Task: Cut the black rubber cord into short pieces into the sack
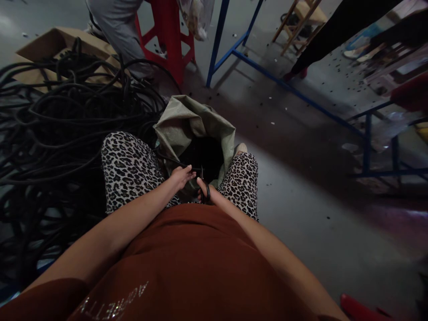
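Left hand (181,175) pinches a black cable (169,159), right hand (206,191) grips scissors (204,183), both over sack (187,125) between knees.

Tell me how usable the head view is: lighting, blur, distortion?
Head view: dim overall; the cable pile and sack mouth sink into shadow. Left hand and right hand with scissors are dim but readable. Edges bend from the wide lens; the far right looks blurred.
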{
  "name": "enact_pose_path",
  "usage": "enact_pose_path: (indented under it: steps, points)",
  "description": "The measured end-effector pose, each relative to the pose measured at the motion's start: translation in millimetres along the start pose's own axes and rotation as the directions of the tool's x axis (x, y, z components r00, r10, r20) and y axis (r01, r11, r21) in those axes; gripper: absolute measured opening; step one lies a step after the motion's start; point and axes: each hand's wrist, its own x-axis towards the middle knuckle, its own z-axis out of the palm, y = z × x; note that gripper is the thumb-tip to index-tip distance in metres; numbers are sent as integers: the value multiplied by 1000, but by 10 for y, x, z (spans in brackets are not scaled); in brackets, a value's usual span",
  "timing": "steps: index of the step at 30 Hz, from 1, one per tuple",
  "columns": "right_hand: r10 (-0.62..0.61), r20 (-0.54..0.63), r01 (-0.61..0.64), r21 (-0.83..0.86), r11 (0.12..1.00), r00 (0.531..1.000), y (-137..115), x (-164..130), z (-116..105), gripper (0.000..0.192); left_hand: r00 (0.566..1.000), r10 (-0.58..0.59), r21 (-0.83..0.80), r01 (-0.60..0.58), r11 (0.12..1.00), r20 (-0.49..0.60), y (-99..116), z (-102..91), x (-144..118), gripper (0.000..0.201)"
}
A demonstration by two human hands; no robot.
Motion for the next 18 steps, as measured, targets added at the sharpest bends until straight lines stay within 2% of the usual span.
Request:
enact_pose_path:
  steps: [8, 13, 18]
  points:
    - [1, -17, -2, -34, 999, 1000, -65, -95, 0, 56, 1000, -23, -13, 23, 1000, 12, -21, -6, 3, 32]
    - [-3, -38, 2, -29, 1000, 999, -45, -46, 6, 58, 1000, 12, 4, -12, 1000, 28, -36, 2, 6, 32]
    - [-22, -42, 21, -26, 999, 999, -31, -13, 6, 59, 1000, -5, -4, 5, 1000, 14, -25, 23, -10, 31]
